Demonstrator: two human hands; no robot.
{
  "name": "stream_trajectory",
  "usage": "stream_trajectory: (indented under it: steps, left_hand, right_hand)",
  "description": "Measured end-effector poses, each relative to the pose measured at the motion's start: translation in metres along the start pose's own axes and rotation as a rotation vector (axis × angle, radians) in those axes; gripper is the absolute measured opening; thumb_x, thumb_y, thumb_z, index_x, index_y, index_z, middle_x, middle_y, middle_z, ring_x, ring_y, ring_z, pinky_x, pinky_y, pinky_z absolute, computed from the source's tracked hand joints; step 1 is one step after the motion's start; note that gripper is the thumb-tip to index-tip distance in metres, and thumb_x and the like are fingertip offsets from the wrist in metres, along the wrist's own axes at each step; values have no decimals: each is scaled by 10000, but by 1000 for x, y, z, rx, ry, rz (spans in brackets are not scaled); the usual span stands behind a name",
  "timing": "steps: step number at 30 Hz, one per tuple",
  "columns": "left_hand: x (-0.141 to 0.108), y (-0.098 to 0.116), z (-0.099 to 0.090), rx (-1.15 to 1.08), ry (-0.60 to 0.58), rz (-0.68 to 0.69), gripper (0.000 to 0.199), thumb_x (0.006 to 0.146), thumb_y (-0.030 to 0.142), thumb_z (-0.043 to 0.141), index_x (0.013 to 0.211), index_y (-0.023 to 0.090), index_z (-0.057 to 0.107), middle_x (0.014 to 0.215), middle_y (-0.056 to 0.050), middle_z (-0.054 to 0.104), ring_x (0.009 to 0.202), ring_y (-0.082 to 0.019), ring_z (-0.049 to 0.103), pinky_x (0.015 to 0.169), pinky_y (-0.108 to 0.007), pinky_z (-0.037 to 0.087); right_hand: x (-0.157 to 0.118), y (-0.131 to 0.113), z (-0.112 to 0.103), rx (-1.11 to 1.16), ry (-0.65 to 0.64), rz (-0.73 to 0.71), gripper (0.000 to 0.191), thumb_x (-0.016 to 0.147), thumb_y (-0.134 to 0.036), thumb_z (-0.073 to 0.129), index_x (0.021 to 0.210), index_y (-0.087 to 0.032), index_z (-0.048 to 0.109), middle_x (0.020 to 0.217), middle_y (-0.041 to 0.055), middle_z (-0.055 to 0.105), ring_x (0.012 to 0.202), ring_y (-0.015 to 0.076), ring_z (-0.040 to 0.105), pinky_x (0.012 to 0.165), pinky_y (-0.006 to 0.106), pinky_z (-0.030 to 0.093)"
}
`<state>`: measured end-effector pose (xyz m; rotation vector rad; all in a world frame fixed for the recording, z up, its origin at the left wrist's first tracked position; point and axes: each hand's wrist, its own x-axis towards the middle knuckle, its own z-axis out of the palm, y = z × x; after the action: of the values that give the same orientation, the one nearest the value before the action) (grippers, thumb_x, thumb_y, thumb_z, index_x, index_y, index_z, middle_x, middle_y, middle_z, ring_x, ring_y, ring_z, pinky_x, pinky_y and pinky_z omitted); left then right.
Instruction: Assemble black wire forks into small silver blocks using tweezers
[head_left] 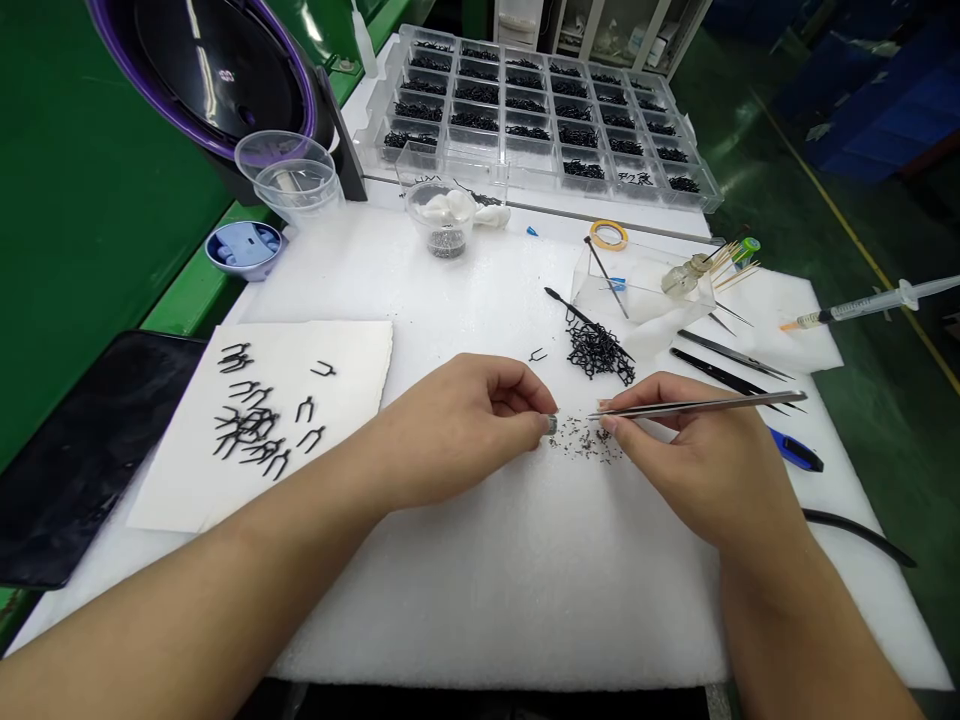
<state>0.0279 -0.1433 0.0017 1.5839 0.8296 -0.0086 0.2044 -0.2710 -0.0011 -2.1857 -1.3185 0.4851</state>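
Observation:
My right hand [697, 460] is closed around metal tweezers [712, 404], whose tips point left over a scatter of tiny dark and metallic bits [581, 440] on the white foam sheet [487, 590]. Just left of those bits, my left hand [465, 430] is pinched, thumb against fingers. A small greyish spot shows at its thumb tip; whatever the fingers hold is too small or hidden to name. Beyond the hands lies a heap of black fork-shaped pieces [596, 350], with one loose forked piece [538, 355] beside it.
White paper [352, 350] at left carries several black forked pieces [251, 425]. A compartment tray [469, 142] stands at the back, before it a clear cup [442, 235]. On the right lie more tweezers [735, 355], a blue cutter [796, 450] and a syringe [862, 305].

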Motion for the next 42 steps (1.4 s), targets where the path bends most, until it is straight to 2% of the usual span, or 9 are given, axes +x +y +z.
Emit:
stream_trajectory:
  steps: [8,14,18,22,25,32,42]
  left_hand:
    - [0,-1,0,-4,-4,10,124,798,328,638,881,249,686,802,21,699,772,-169,649,721,-312,518]
    - [2,-2,2,-4,-6,-32,155,734,293,716,882,257,684,666,58,634,639,-113,594,580,-229,462]
    - [3,-5,5,26,23,-13,143,751,322,715,874,258,682,654,60,624,620,-105,584,557,-219,446]
    - [1,-4,7,40,36,19,158,772,350,699,901,261,682,713,45,650,664,-125,602,588,-243,469]
    - [0,0,7,55,29,18,148,783,354,684,894,257,689,718,37,655,666,-134,604,581,-247,463]
    - [-1,6,9,46,15,-2,116,774,314,702,840,230,657,683,46,649,632,-119,592,559,-228,454]
    - [-1,7,11,92,39,7,147,758,312,716,814,214,622,710,34,677,633,-126,614,562,-242,468]
  right_hand:
    - [-1,-4,-2,-34,-15,-3,27,797,-278,699,818,-263,705,769,-55,735,662,159,666,632,317,481]
    - [-1,-2,-2,7,-14,7,31,800,-266,705,826,-254,717,801,-31,746,709,181,683,645,328,499]
    - [-6,-5,-3,228,11,19,54,789,-261,737,828,-233,711,840,13,751,798,215,702,691,345,552]
    - [-14,-12,1,517,12,-42,76,797,-203,738,834,-223,674,879,37,741,809,221,714,701,356,594]
    - [-17,-15,6,596,8,-53,85,817,-177,718,844,-220,650,875,37,728,813,211,715,711,346,601]
    - [-18,-19,11,610,-3,-26,92,834,-164,700,848,-226,633,835,11,699,783,170,693,684,286,579]
    - [-17,-21,12,553,-27,-58,81,824,-175,706,831,-227,643,819,13,701,751,168,678,657,284,578]
